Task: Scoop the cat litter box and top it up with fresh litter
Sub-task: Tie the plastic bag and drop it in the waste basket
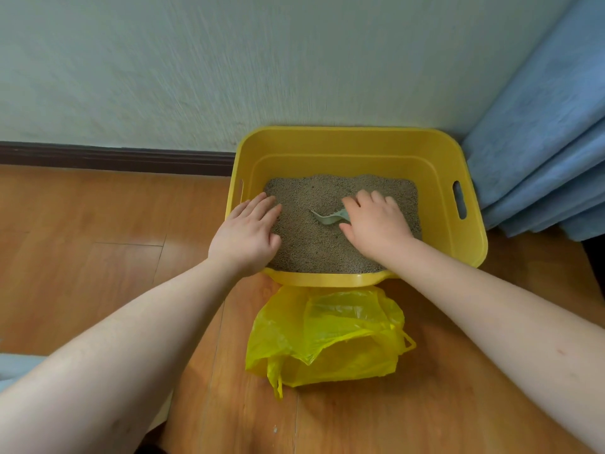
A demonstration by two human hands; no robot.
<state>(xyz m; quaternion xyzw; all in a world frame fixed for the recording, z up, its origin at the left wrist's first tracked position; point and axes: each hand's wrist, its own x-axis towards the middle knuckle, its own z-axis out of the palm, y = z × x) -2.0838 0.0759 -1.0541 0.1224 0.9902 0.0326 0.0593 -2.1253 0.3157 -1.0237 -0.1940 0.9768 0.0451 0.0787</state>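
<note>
Here the scoop (329,217) lies in litter (314,250) under the right hand (376,221) fingers (352,204).

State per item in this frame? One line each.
litter box: upright on the floor, holding litter
litter: spread across the box bottom
scoop: in the litter, partly under the right hand
yellow bag: crumpled on the floor before the box
left hand: fingers straight, over the box's left edge
right hand: on the scoop; grip unclear

Litter box (465,244) against wall (229,60); bag (327,339) before it; curtain (540,142) at right.
</note>
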